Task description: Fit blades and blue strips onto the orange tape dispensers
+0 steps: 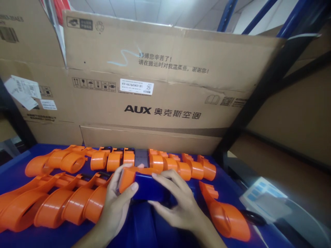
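Orange plastic tape dispenser with glossy blue roll (pixel 147 183) sits between the fingers, probably light, stiff and slick. Right hand (pixel 181 201) curves loosely about it, grip unclear; left hand (pixel 117 203) clasps the orange end, best held clear of the serrated edge (pixel 121 178).

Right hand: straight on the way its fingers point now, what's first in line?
The blue piece, which the right hand seems to touch with its fingers, though depth is unclear. Past it, the orange part in the left hand.
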Demonstrator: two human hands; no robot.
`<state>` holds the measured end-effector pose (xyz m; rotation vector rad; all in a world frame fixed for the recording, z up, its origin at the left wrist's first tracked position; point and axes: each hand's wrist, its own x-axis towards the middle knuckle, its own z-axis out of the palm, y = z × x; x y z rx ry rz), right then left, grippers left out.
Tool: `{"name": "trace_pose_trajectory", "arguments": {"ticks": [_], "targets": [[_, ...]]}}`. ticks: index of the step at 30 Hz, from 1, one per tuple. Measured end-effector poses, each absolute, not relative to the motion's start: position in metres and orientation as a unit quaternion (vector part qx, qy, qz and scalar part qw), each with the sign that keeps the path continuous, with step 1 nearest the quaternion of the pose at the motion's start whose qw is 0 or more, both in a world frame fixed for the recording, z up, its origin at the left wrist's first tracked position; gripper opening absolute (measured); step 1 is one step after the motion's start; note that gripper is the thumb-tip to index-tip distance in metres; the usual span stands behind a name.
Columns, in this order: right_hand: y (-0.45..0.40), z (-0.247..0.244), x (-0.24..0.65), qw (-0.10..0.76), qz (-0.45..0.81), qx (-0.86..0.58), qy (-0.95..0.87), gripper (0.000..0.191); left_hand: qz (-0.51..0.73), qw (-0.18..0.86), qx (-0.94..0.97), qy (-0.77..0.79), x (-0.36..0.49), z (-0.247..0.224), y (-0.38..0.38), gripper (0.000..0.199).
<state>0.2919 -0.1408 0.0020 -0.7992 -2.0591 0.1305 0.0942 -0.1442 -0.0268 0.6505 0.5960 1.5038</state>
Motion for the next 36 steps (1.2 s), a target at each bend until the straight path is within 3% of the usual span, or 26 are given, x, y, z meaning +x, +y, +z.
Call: {"name": "trace_pose_trajectory", "arguments": {"ticks": [7,21,24,28,30,32,36], "targets": [[-0.14,-0.002,0.293,0.456,-0.012,-0.293,-0.84,0.065,0.671,0.632,0.29,0.258,0.096,-0.026,-0.142,0.052],[-0.141,-0.003,0.292,0.445,-0.024,-0.293,-0.846,0.064,0.669,0.629,0.291,0.27,0.095,-0.024,-0.14,0.052],[-0.142,0.001,0.292,0.449,-0.019,-0.304,-0.84,0.065,0.666,0.623,0.304,0.277,0.096,-0.026,-0.141,0.058],[-0.142,0.005,0.293,0.489,0.028,-0.327,-0.808,0.062,0.642,0.592,0.421,0.243,0.093,-0.037,-0.148,0.082],[-0.139,0.003,0.294,0.521,0.074,-0.352,-0.774,0.052,0.597,0.533,0.546,0.247,0.09,-0.043,-0.154,0.095],[-0.136,-0.003,0.294,0.544,0.133,-0.379,-0.737,0.042,0.542,0.409,0.675,0.288,0.088,-0.049,-0.16,0.109],[-0.13,-0.022,0.29,0.527,0.241,-0.432,-0.691,0.048,0.437,0.19,0.797,0.371,0.091,-0.054,-0.166,0.125]]}}
